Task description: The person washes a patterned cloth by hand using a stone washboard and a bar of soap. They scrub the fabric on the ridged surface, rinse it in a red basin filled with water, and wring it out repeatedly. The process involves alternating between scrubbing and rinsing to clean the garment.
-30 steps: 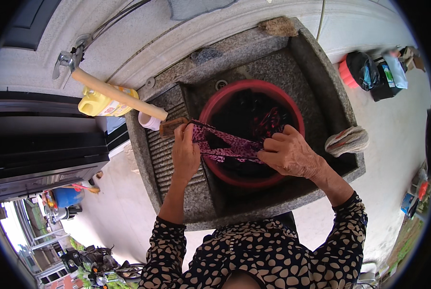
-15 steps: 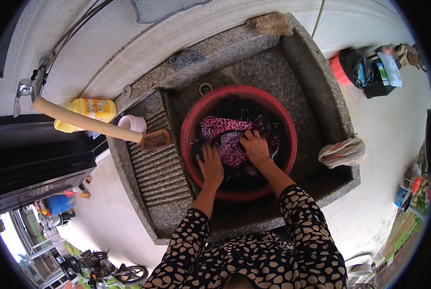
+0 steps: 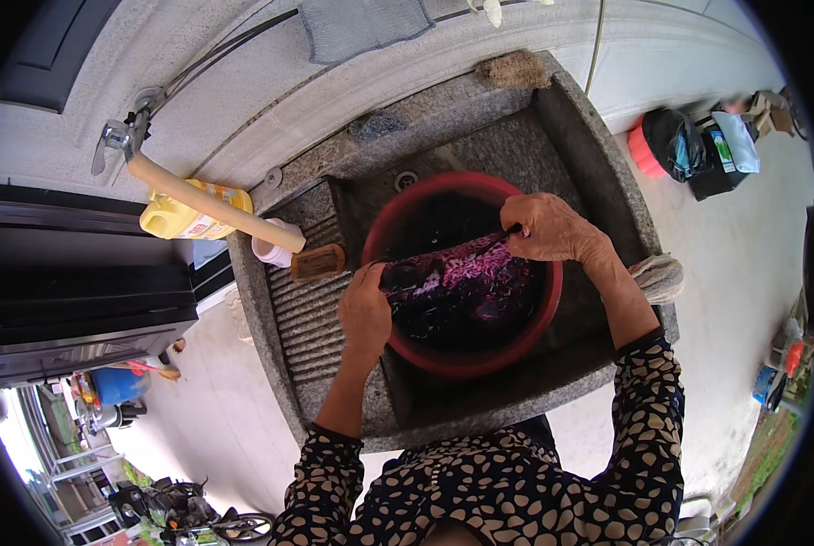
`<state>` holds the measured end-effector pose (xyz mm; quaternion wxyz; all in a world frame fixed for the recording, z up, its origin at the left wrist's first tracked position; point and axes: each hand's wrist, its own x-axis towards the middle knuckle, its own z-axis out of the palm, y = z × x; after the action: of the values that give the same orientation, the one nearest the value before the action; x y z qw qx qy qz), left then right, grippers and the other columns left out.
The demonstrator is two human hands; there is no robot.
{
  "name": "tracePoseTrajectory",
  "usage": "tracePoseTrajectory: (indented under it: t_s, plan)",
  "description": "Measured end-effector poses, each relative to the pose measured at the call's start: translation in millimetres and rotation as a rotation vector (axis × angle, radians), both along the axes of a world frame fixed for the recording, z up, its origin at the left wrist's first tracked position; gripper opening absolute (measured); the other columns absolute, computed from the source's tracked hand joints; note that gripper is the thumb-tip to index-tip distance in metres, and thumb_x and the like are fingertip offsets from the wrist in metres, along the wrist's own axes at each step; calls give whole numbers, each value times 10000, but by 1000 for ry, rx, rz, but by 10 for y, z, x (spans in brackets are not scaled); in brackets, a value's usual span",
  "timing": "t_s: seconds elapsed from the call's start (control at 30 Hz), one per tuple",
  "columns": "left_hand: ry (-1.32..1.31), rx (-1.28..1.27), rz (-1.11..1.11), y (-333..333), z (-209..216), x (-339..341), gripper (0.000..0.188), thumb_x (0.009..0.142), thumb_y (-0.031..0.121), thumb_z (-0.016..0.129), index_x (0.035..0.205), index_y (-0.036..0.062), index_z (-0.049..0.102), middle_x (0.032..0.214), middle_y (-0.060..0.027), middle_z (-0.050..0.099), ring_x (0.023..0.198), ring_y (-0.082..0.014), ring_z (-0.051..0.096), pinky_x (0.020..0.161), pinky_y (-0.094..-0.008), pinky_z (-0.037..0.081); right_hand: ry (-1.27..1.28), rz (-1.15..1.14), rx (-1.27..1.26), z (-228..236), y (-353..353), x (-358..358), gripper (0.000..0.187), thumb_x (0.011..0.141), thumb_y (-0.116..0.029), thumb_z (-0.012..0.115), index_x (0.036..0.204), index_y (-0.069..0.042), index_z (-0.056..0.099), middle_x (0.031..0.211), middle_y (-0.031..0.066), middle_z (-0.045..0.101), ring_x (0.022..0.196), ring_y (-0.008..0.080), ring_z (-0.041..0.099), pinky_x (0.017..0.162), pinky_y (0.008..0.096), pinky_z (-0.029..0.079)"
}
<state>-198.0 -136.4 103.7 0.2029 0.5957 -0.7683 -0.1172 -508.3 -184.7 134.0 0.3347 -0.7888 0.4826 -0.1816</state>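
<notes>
Cloth at centre, between left grip and right grip, both closed around its ends.
Red basin beneath, in stone sink; pale wall, upper frame.

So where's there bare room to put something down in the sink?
On the ridged board, below the brush, between the left rim and left hand. Also the sink floor behind the basin. It's crowded at the board's top, with brush, cup and pipe, and over the basin, where left hand and right hand hold cloth.
</notes>
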Motion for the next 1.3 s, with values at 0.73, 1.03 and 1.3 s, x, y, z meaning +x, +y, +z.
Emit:
tracePoseTrajectory:
  t_s: [0.73,1.03,1.3]
  plan:
    - [616,503,306,399,-1338,-20,315,907,133,575,1183,0,500,1097,-85,578,931,-139,576,827,-282,446,-56,-499,-84,-1668,529,858,491,728,-121,678,1190,-122,511,983,168,580,955,360,587,760,423,517]
    - [919,1027,530,288,-1059,-33,495,833,277,688,1251,83,507,1190,-75,552,979,-211,576,790,-413,511,-295,-647,190,-2007,555,991,226,735,-106,604,951,-64,654,917,177,608,785,326,624,738,380,502]
    - [1769,1004,307,281,-928,-288,627,918,538,471,1365,114,352,1290,-101,466,1087,-242,529,855,-425,485,-494,-344,-210,-386,1054,1723,136,596,-94,620,699,-54,540,755,81,477,734,271,507,634,365,424]
